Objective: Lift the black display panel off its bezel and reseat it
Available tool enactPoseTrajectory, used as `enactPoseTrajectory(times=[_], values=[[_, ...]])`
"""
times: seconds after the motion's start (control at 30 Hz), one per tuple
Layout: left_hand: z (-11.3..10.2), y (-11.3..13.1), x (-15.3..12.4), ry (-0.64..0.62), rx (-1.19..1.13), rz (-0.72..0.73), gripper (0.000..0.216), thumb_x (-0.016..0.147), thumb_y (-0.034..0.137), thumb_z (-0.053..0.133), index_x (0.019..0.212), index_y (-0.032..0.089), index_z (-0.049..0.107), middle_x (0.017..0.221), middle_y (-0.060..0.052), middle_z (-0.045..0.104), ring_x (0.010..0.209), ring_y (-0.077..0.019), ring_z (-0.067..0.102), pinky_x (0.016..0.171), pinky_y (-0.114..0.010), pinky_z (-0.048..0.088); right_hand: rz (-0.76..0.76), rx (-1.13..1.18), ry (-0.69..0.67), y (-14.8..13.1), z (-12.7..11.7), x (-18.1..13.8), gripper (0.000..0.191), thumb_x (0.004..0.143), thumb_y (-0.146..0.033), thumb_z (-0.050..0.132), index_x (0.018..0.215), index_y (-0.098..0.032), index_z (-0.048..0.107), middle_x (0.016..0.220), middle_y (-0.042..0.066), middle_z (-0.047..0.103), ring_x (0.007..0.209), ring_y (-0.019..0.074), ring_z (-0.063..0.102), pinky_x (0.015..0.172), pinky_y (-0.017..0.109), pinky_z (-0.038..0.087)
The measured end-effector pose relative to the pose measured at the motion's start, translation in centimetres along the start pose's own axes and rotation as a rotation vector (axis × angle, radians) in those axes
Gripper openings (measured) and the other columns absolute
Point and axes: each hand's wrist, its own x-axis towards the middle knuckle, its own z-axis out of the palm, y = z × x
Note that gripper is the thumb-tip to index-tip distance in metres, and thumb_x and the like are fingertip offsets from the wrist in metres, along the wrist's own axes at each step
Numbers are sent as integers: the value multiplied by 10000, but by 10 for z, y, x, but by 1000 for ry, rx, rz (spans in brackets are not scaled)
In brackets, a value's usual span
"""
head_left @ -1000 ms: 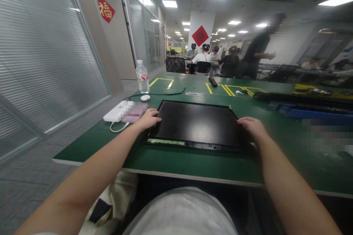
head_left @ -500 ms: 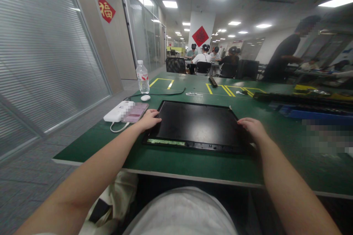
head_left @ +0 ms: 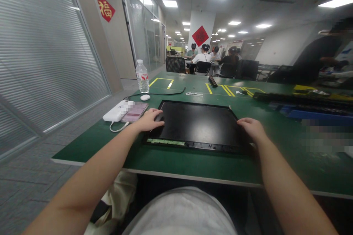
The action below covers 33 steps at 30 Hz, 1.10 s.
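Black display panel [head_left: 198,125] lies flat mid-frame on the green table [head_left: 176,161]. Left hand [head_left: 149,120] has crept inward over its left edge; right hand [head_left: 252,128] stays on the right edge. Both palms down, fingers loose, resting rather than gripping. The panel hasn't shifted.

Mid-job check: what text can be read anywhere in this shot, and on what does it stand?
"福": red diamond sign on the left wall.
Pillar's red diamond: character too blurred to read.
Water bottle label: too small.
Phone: blurred out.
Black panel: no text legible.
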Motion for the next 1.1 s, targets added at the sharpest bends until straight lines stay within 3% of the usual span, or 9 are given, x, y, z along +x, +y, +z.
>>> enactPoseTrajectory(times=[0.17, 0.47, 0.9, 1.1], values=[[-8, 2, -6, -78, 70, 161, 748, 764, 593, 650, 1391, 190, 589, 1472, -166, 487, 1381, -357, 433, 1165, -466, 324, -19, -31, -7, -2, -1, -1, 143, 704, -290, 632, 737, -232, 758, 819, 49, 750, 810, 228, 652, 747, 326, 464], [-21, 9, -17, -232, -74, 265, 855, 639, 560, 813, 1413, 283, 576, 1573, -123, 411, 1440, -347, 386, 1169, -447, 321, -42, -31, -13, 0, 0, 1, 136, 706, -249, 626, 727, -225, 758, 810, 54, 748, 793, 228, 658, 745, 321, 470], [-19, 15, -15, -227, -137, 440, 745, 673, 402, 825, 1370, 250, 611, 1533, -124, 458, 1408, -326, 442, 1180, -423, 322, -83, -106, -18, 1, 2, 2, 147, 697, -234, 622, 739, -240, 762, 807, 37, 751, 798, 224, 657, 739, 318, 468], [-20, 20, -16, -231, -174, 450, 707, 670, 349, 817, 1345, 259, 627, 1529, -115, 472, 1401, -328, 451, 1183, -442, 315, -56, -88, -22, -2, 1, 0, 153, 700, -220, 617, 741, -237, 763, 811, 36, 752, 792, 221, 657, 727, 314, 465]])
